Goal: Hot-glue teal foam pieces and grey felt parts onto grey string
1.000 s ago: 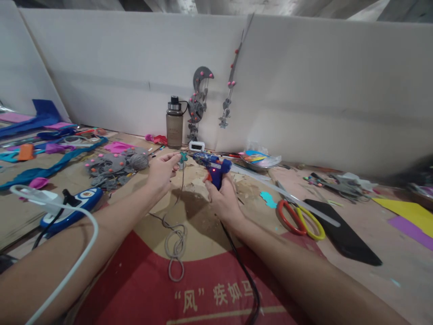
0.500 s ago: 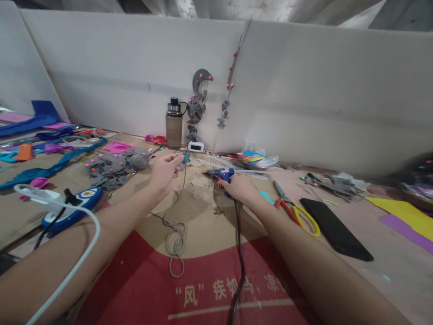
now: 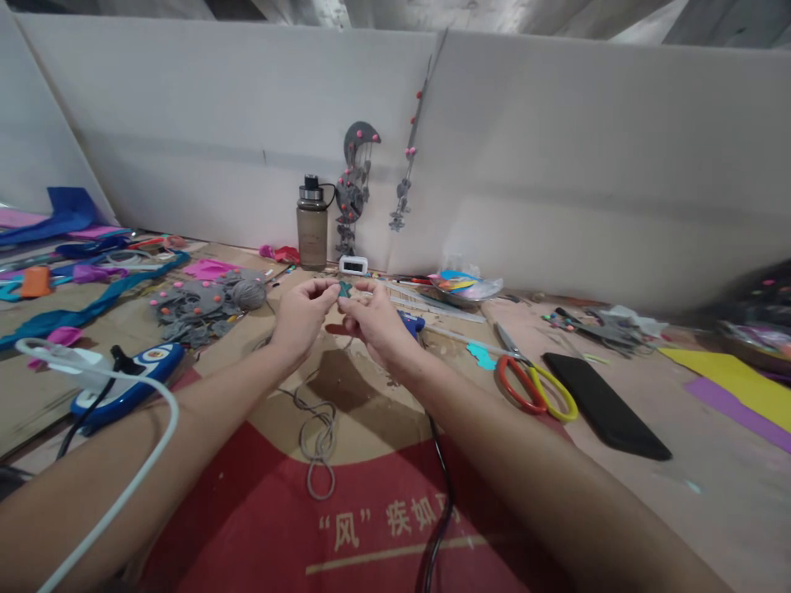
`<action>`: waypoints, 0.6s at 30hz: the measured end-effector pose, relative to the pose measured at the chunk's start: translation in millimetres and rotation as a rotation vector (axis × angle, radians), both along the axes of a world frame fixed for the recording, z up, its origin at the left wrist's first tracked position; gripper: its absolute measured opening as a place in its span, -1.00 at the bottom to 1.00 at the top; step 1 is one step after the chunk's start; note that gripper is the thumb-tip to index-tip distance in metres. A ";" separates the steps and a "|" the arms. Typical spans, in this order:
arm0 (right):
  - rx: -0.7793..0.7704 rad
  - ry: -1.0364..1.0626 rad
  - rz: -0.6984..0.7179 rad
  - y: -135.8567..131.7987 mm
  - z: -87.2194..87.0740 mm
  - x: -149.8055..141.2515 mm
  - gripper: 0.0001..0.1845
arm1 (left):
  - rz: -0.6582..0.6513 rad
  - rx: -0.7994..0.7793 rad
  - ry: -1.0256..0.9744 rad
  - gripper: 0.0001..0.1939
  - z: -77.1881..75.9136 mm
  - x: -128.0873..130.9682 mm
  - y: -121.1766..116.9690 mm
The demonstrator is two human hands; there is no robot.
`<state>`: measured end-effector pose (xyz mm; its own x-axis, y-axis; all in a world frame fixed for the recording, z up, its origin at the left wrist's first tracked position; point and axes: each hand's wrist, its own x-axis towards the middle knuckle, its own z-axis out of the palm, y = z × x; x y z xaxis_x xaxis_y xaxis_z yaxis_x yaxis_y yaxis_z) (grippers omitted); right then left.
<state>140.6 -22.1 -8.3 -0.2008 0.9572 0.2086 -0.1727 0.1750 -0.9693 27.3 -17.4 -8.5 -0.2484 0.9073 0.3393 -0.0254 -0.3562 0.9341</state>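
Between the fingertips of both hands is a small teal star [image 3: 344,289]. My left hand [image 3: 304,317] pinches it from the left, and my right hand [image 3: 378,321] pinches its right side. A grey cord [image 3: 320,441] lies looped on the cardboard below the hands; its upper end is hidden near my left hand. Just behind my right wrist, the blue glue gun [image 3: 412,323] rests on the cardboard, mostly covered by that hand. Its black cable [image 3: 442,519] runs toward me beneath my right forearm.
Scissors [image 3: 535,387] and a black phone [image 3: 602,403] lie to the right. A bottle [image 3: 312,231] and a small white clock [image 3: 353,264] stand at the back. Grey felt pieces with a yarn ball [image 3: 247,292] and a blue power strip [image 3: 133,383] are on the left.
My right hand has let go of the glue gun and moved left to the star. Both hands now meet at it. The view has shifted slightly.
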 end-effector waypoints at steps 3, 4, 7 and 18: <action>0.159 -0.139 -0.162 4.0 1.2 1.7 -0.63 | -0.014 -0.049 -0.031 -0.78 3.3 -1.1 -1.2; 0.235 -0.187 -0.215 4.9 0.7 3.4 -0.67 | -0.028 -0.067 -0.041 -0.77 4.3 -0.9 -1.9; 0.392 -0.272 -0.297 6.2 -1.7 9.1 -0.81 | -0.077 -0.098 -0.050 -0.77 6.8 0.9 -4.9; 0.579 -0.374 -0.387 10.1 -8.8 19.2 -0.88 | -0.106 -0.134 -0.023 -0.81 5.6 5.4 -7.3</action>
<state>159.7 -12.0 -17.1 -0.0309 0.7333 0.6792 0.3227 0.6505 -0.6876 32.7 -24.7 -2.8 -0.1554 0.9655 0.2089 -0.0778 -0.2228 0.9717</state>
